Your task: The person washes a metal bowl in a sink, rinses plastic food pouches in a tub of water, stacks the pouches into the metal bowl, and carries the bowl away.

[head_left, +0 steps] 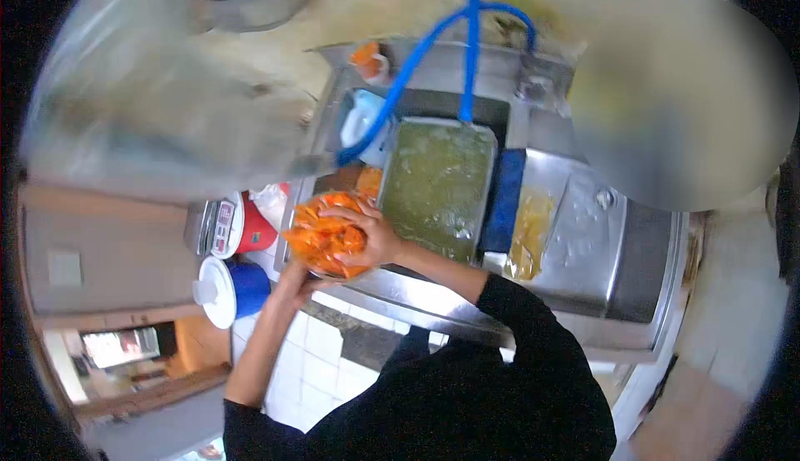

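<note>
A rounded bundle of glossy orange pieces [321,236] is held between my two hands at the left edge of the sink. My right hand [372,236] lies over its right side, fingers spread and curved onto the orange pieces. From below, my left hand [298,286] supports it; its fingers are mostly hidden underneath. What contains the pieces is hard to make out. Just right of the bundle, a rectangular tray [437,186] of greenish, bubbly water stands in the sink basin.
Blue hoses [417,61] cross above the basin. A light-blue jug [364,127] stands beside the tray. Yellowish pieces [532,232] lie on the steel drainboard [583,248] at right. Red [252,229] and blue [248,288] containers stand at left. A blurred pale disc fills the upper right.
</note>
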`<state>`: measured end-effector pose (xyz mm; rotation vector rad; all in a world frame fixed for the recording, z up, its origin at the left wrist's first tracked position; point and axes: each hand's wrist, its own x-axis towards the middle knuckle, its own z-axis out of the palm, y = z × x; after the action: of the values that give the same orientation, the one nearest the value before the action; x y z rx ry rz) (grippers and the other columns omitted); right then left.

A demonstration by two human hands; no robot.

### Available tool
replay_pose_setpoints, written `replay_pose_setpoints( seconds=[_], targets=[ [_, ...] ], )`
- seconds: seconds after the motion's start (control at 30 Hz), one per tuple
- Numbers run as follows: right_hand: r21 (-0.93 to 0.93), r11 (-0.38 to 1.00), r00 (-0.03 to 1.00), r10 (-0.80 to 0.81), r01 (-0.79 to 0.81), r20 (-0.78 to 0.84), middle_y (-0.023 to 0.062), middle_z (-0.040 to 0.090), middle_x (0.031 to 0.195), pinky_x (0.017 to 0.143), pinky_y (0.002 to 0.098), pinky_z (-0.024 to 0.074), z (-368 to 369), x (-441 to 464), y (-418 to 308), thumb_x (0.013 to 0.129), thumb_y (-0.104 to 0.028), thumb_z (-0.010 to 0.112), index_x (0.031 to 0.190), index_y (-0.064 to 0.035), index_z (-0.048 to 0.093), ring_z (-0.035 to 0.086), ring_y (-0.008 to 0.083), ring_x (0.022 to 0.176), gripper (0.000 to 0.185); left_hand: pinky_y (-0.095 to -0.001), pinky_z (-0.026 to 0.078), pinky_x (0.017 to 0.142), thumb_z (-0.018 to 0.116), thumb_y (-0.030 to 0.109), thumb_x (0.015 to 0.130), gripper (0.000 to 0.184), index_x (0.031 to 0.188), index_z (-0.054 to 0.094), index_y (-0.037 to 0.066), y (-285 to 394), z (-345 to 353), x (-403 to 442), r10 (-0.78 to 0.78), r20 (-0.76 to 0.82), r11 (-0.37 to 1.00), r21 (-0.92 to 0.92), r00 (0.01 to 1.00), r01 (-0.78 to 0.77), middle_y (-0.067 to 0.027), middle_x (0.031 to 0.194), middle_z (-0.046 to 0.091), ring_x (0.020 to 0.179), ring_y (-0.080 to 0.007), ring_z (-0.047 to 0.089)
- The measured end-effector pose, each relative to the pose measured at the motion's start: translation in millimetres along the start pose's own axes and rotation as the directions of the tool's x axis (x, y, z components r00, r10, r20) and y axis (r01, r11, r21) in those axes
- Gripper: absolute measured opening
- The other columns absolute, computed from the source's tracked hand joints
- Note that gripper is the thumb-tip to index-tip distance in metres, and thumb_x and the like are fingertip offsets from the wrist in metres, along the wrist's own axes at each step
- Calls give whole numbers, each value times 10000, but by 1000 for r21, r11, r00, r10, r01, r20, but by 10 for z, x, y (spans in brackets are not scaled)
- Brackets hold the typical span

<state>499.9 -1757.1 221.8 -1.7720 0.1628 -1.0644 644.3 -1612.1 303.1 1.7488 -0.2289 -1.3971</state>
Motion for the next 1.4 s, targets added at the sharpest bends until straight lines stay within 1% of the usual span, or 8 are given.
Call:
replay_pose_setpoints(
  seconds=[0.2,0.43,0.6,0.97,1.1,1.17,1.23,1.4],
  targets=[
    [-200,968,842,-18,149,540,179,464,1326,1081,533,265,349,357,-627,585,-420,791,1261,-255,557,369,393,1263,734,-517,357,1066,465,405,950,648,1443,234,54,-1004,-219,-224,240,173,750,-658,955,-70,-166,1449,347,1291,-319,414],
    [-53,940,534,-144,336,833,179,469,1321,1062,524,303,1798,635,-958,581,-409,797,1257,-246,570,370,400,1258,731,-510,386,1045,505,434,929,652,1422,285,68,-1550,-1078,-766,373,-100,546,-780,922,-306,-142,1422,392,1264,-305,448],
    [82,958,287,-163,275,944,192,428,1342,1055,499,328,3376,905,-1246,590,-362,807,1267,-207,567,372,406,1261,734,-458,480,973,502,400,945,593,1417,299,104,-1778,-2167,-1283,364,-301,434,-782,881,-447,-115,1388,435,1215,-257,508],
    [543,826,-1,-550,153,835,182,353,1384,1071,477,337,7194,807,-1579,563,-315,815,1219,-182,608,344,374,1295,701,-448,522,903,509,381,946,655,1457,161,164,-2864,-4740,-1946,233,-718,244,-609,655,-755,-123,1400,410,1198,-261,517],
    [694,714,-118,-684,98,720,189,355,1383,1059,500,328,8843,660,-1390,596,-354,783,1206,-150,598,352,379,1287,670,-484,506,905,509,386,943,678,1462,115,200,-3188,-5911,-2000,45,-864,-19,-503,502,-864,-121,1417,368,1198,-273,509],
    [730,684,-180,-717,6,673,192,354,1380,1054,503,332,9785,713,-1162,593,-357,775,1201,-133,593,355,387,1287,673,-491,497,921,474,370,955,645,1458,131,158,-3239,-6669,-1834,-177,-892,65,-433,416,-899,-149,1392,384,1188,-284,516],
    [738,674,-207,-727,-32,654,195,352,1377,1050,507,336,10813,1064,-973,590,-360,766,1196,-116,589,358,395,1286,676,-455,509,917,466,331,954,619,1444,163,105,-3327,-7656,-1619,-31,-893,35,-449,448,-893,-171,1363,415,1154,-289,544],
    [763,632,-287,-761,-133,581,193,362,1365,1044,483,348,12098,1058,-1678,590,-334,777,1203,-128,586,371,389,1272,674,-409,529,905,344,624,923,726,1414,250,98,-3263,-8718,-2389,-64,-933,117,-359,354,-926,-139,1323,489,1085,-261,601]
  ],
)
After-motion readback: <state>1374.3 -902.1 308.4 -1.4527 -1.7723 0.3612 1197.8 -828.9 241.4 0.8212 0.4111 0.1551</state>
